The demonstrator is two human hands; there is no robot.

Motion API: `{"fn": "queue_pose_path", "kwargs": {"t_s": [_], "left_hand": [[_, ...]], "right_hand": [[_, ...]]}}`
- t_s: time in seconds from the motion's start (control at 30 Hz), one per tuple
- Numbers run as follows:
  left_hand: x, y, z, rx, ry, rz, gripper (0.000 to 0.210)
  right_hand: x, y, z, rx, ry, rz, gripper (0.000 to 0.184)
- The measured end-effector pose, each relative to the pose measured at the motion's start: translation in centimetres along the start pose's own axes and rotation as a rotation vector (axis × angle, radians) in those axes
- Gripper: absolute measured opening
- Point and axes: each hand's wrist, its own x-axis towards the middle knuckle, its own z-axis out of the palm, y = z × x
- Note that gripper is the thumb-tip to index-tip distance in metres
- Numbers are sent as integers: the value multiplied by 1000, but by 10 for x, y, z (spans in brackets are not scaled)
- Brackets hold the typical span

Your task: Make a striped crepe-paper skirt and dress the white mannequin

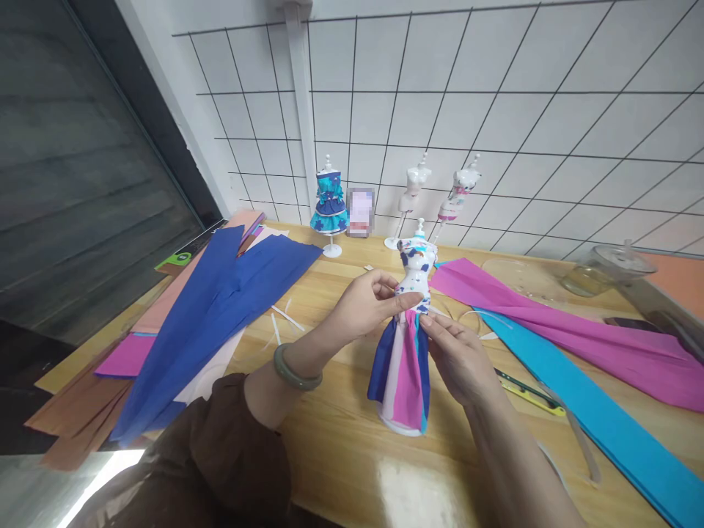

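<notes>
A small white dress-form mannequin [415, 273] with blue and coloured patches stands upright on the table in front of me. From its waist hangs a skirt of blue, pale pink, pink and light blue crepe paper strips [405, 370]. My left hand [374, 299] is closed round the mannequin's waist from the left, its thumb lying across the front. On the other side, my right hand [454, 346] pinches the top of the skirt at the waist, by the light blue and blue strips. The mannequin's stand is mostly hidden under the skirt.
Behind stand a mannequin in a blue ruffled dress [330, 202], a blurred upright card [361, 213] and two barer mannequins [413, 187]. Dark blue paper [236, 293] lies left; pink paper [550, 323], light blue paper [577, 389], a yellow-and-black cutter [531, 394] and a glass jar [597, 268] lie right.
</notes>
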Motion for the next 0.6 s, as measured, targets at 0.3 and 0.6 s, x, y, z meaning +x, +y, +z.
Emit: {"fn": "queue_pose_path", "kwargs": {"t_s": [0.3,0.6], "left_hand": [[1,-1,-2,-105,-116,-116,53],[2,0,-1,-101,-102,-70,28]], "right_hand": [[2,1,-1,17,-13,2,26],[1,3,1,-150,95,-28,36]]}}
